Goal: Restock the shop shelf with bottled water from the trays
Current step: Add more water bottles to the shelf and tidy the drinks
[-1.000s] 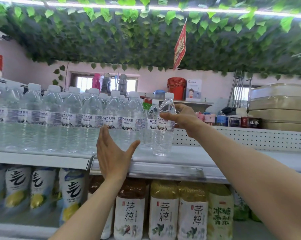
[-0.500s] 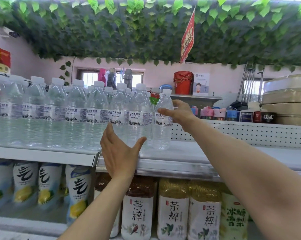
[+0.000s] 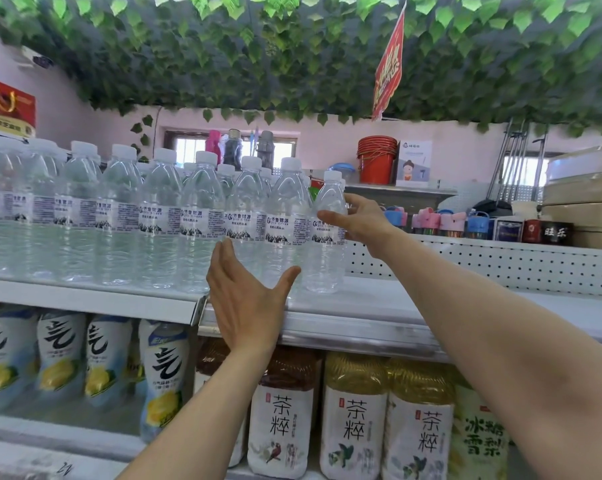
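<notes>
Clear water bottle (image 3: 325,237) gripped by right hand (image 3: 358,220) at row end, left hand (image 3: 244,299) spread w/ nothing held, front of neighbour bottles (image 3: 202,223), tea bottles (image 3: 280,420) below shelf (image 3: 361,327).

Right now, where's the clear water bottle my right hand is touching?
The clear plastic water bottle stands upright on the white upper shelf, at the right end of the bottle row, with the right hand at its label.

left hand (image 3: 245,299): raised, back to camera, fingers straight and together, thumb splayed right, grasping nothing | left forearm: bare, rising from lower frame | right hand (image 3: 360,221): extended forward, fingers curled in a grasp, thumb pointing left | right forearm: bare, reaching in from lower right
</notes>
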